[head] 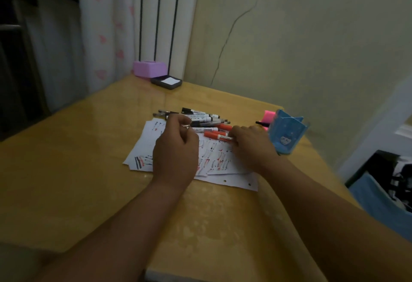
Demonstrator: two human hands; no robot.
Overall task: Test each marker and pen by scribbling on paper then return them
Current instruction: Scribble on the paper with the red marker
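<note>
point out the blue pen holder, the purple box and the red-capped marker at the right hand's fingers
blue pen holder (286, 134): head view, front wall
purple box (149, 69): head view, front face
red-capped marker (211, 134): head view, red cap

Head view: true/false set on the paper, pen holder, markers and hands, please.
1. The white paper sheets carry red and black scribbles. True.
2. The blue star-patterned pen holder lies tipped over left of the sheets. False: it stands upright to their right.
3. The right hand grips a red-capped white marker. True.
4. Every marker is in the holder. False: a pile of black-capped markers and pens lies at the sheets' far edge.
5. The purple plastic box sits at the yellow table near edge. False: far corner.
</note>
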